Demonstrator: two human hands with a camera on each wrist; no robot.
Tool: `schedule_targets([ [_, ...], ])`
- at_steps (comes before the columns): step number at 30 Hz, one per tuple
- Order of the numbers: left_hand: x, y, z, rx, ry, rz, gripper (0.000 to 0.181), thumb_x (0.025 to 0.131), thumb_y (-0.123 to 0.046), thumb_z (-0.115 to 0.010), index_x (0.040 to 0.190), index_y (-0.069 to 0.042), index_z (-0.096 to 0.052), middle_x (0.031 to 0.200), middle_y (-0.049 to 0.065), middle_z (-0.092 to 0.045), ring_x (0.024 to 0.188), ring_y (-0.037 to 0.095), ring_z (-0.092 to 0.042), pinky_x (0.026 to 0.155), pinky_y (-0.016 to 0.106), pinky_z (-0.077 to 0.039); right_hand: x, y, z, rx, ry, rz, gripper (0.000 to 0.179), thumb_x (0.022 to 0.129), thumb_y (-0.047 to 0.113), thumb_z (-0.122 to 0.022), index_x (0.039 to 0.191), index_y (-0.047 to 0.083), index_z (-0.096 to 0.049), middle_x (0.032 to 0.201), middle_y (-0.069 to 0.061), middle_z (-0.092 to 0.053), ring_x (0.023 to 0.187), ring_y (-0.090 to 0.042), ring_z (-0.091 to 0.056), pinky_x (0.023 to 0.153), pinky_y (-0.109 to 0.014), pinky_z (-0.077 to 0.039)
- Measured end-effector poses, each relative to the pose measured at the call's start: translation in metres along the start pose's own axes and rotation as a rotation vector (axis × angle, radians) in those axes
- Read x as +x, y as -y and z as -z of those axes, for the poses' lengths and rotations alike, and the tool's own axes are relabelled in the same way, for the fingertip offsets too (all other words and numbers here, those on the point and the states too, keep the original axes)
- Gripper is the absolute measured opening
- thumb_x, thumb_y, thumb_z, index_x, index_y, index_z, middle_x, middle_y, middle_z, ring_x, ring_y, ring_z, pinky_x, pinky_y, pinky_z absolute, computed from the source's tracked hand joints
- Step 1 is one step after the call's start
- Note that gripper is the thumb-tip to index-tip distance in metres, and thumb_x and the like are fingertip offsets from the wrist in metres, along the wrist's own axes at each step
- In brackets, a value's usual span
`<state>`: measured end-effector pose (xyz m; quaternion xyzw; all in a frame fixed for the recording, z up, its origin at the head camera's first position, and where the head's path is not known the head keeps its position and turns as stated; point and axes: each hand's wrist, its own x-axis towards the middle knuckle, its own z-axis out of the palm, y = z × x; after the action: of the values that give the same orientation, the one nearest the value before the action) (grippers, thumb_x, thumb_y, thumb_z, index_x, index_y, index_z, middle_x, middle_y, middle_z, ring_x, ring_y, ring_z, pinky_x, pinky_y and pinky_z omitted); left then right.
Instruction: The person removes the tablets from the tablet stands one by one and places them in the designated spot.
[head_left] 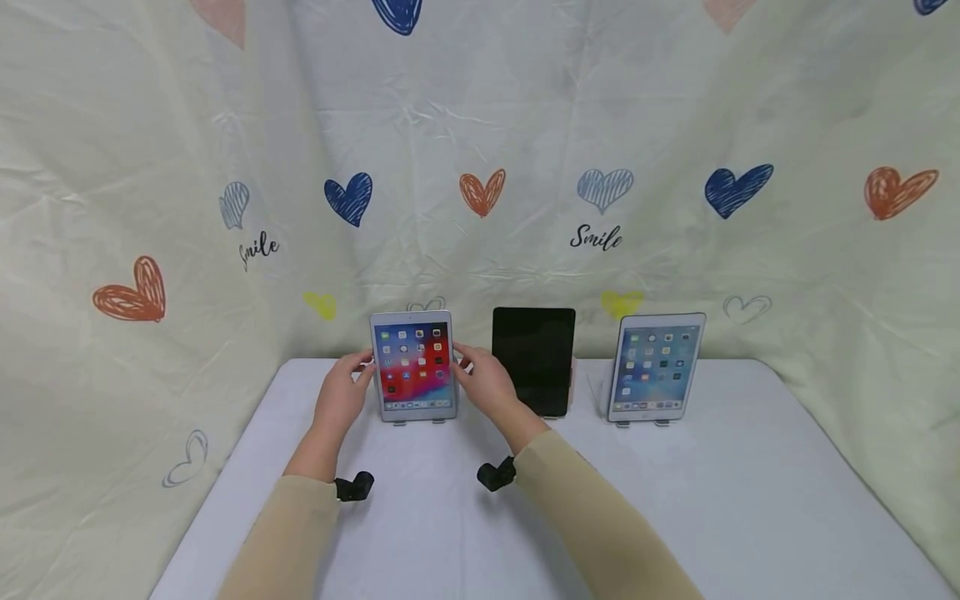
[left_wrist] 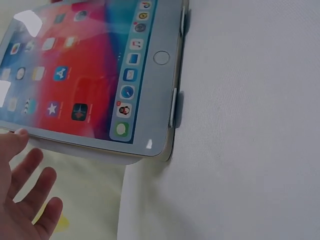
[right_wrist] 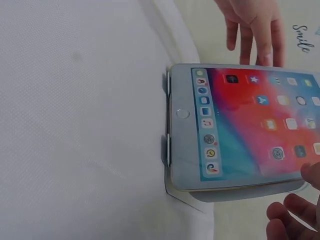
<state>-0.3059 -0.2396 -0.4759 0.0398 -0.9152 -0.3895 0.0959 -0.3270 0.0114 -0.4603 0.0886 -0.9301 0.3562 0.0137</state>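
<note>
A white-framed tablet (head_left: 415,364) with a red-and-blue lit home screen leans on a small stand on the white table. My left hand (head_left: 347,385) is at its left edge; in the left wrist view the thumb (left_wrist: 14,142) meets the edge while the other fingers spread loosely below it. My right hand (head_left: 487,383) is at the opposite edge, its thumb (right_wrist: 311,172) at the rim in the right wrist view and its other fingers loosely bent beside the stand. The tablet's lower edge sits in two metal hooks (left_wrist: 173,107). Its back is hidden.
Close right of my right hand stands a black tablet (head_left: 536,358) with a dark screen, partly behind that hand. Farther right, another white tablet (head_left: 656,367) shows a blue home screen on its stand. A heart-patterned curtain (head_left: 525,125) hangs behind the white table (head_left: 750,500).
</note>
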Motion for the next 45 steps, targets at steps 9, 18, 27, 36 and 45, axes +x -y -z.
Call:
schedule_targets([
  [9, 0.0, 0.0, -0.003, -0.088, -0.056, 0.032, 0.036, 0.102, -0.022, -0.056, 0.137, -0.014, -0.061, 0.137, 0.01, -0.057, 0.123, 0.031, -0.052, 0.101, 0.046, -0.046, 0.002, -0.003, -0.006, 0.025, -0.074, 0.007, 0.046, 0.096, 0.034, -0.065, 0.141, 0.028, -0.057, 0.096, 0.003, -0.06, 0.084, -0.015, -0.055, 0.067, -0.024, -0.051],
  [18, -0.002, 0.002, -0.003, -0.114, -0.085, 0.009, 0.036, 0.1, -0.022, -0.06, 0.135, -0.012, -0.063, 0.134, 0.009, -0.057, 0.124, 0.029, -0.051, 0.106, 0.048, -0.042, -0.004, -0.006, -0.01, 0.089, -0.161, 0.073, 0.039, 0.096, 0.029, -0.067, 0.135, 0.024, -0.064, 0.097, 0.003, -0.062, 0.084, -0.014, -0.056, 0.07, -0.024, -0.053],
  [27, -0.01, 0.001, -0.003, -0.112, -0.126, -0.006, 0.033, 0.099, -0.023, -0.063, 0.13, -0.013, -0.067, 0.122, 0.006, -0.063, 0.111, 0.026, -0.056, 0.091, 0.043, -0.05, -0.01, -0.01, -0.013, 0.09, -0.217, 0.147, 0.036, 0.096, 0.026, -0.067, 0.132, 0.022, -0.066, 0.102, 0.001, -0.067, 0.086, -0.015, -0.058, 0.074, -0.027, -0.053],
  [36, -0.02, -0.002, -0.004, -0.125, -0.149, 0.05, 0.034, 0.099, -0.026, -0.063, 0.132, -0.018, -0.067, 0.118, 0.007, -0.069, 0.103, 0.025, -0.057, 0.078, 0.037, -0.05, -0.017, -0.009, -0.018, 0.197, -0.219, 0.1, 0.038, 0.097, 0.027, -0.066, 0.134, 0.027, -0.064, 0.108, 0.001, -0.074, 0.097, -0.017, -0.065, 0.08, -0.031, -0.056],
  [45, -0.024, -0.006, -0.01, -0.309, -0.219, 0.103, 0.032, 0.096, -0.021, -0.068, 0.127, -0.016, -0.07, 0.111, 0.008, -0.072, 0.102, 0.022, -0.058, 0.079, 0.031, -0.051, -0.021, -0.007, -0.02, 0.44, -0.176, -0.003, 0.038, 0.096, 0.024, -0.066, 0.134, 0.03, -0.064, 0.111, 0.0, -0.071, 0.089, -0.018, -0.063, 0.068, -0.028, -0.057],
])
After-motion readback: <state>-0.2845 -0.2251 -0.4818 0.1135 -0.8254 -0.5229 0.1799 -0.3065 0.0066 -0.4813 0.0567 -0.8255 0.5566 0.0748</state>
